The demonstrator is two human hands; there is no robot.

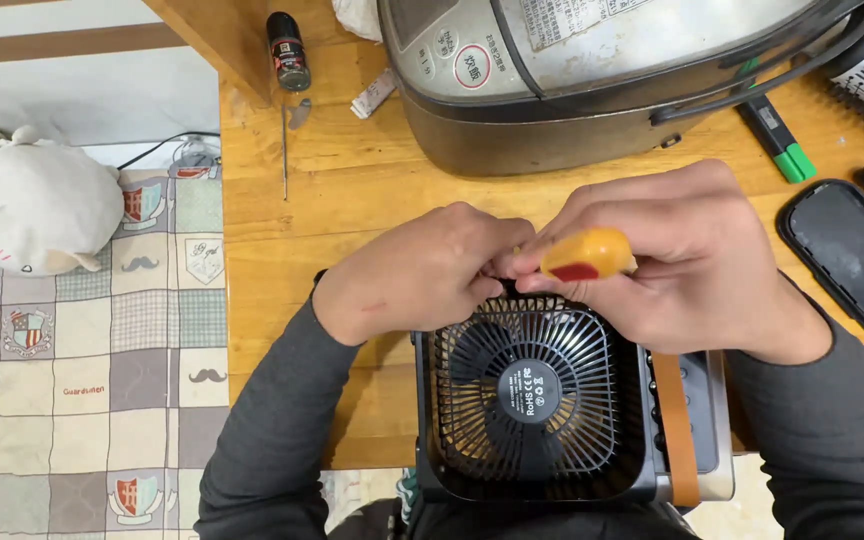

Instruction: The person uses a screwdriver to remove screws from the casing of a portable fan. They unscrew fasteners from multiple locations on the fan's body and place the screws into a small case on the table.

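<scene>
Both hands (pixel 562 270) on orange-handled tool (pixel 588 255) at fan (pixel 532 400) top edge

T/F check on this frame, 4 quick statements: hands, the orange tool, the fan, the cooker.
1. The right hand holds an orange-handled tool. True.
2. The fan has a white grille. False: the grille and blades are black.
3. The left hand rests on the rice cooker. False: it is at the fan's top edge, meeting the right hand, apart from the cooker.
4. A green marker lies on the wooden table, right of the cooker. True.
</scene>
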